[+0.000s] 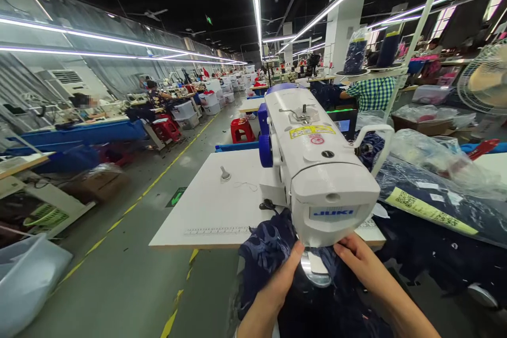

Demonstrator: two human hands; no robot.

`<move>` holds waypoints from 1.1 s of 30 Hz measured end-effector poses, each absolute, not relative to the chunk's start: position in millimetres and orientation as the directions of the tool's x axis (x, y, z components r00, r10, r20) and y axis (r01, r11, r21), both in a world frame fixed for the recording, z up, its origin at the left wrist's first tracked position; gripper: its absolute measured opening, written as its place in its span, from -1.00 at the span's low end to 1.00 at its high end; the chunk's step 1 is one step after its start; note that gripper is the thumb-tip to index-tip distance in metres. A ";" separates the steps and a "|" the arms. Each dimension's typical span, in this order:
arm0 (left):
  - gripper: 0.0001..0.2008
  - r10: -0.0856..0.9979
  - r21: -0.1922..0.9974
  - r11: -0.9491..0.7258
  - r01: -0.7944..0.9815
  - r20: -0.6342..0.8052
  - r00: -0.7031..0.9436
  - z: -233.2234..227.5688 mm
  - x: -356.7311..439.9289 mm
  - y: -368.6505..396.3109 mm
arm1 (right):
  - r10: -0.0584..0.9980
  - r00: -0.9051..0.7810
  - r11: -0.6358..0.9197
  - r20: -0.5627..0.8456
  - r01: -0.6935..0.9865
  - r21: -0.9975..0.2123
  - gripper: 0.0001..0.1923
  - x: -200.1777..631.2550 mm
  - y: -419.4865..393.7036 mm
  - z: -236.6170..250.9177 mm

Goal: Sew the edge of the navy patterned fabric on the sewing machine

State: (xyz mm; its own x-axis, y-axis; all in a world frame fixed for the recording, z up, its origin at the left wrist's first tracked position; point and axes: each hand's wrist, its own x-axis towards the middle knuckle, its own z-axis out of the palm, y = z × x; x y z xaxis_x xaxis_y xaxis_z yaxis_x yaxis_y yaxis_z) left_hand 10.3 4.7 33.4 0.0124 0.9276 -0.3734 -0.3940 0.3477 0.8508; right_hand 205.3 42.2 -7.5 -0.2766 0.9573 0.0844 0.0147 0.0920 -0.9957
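To your left a red stool [242, 129] stands on the floor past the counter [206, 206]. To your right lie plastic bags [439, 156], with a fan [485, 76] beyond and thread cones [355, 52] above.
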 end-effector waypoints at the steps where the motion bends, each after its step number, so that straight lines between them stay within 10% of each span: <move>1: -0.40 0.936 0.864 0.332 -0.378 -0.350 0.022 31.3 9.8 4.4 | 0.956 -0.283 0.087 0.079 0.015 -0.996 -0.97 205.9 42.7 -10.4; 11: -0.59 0.828 0.652 0.472 -0.593 -0.558 0.045 24.8 -10.7 -2.9 | 0.948 -0.303 0.085 0.092 -0.036 -0.996 -0.83 204.4 41.2 -17.3; 16: -0.67 0.872 0.480 0.468 -0.742 -0.386 0.301 22.7 -29.6 -2.8 | 0.949 -0.308 0.064 0.073 -0.040 -0.997 -0.79 202.8 38.4 -13.6; 33: -0.71 0.894 0.438 0.424 -0.793 -0.344 0.288 10.1 -58.4 -18.2 | 0.965 -0.262 -0.030 -0.009 -0.075 -0.997 -0.53 196.5 30.9 -2.2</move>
State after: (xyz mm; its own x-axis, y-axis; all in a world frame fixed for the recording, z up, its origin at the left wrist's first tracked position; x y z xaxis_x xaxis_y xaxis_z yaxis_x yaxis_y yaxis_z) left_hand -58.4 -18.2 10.1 0.2877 0.8939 -0.3438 -0.7929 0.4237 0.4379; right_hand 196.5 30.9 -2.2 -0.2625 0.9649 -0.0092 -0.0747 -0.0298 -0.9968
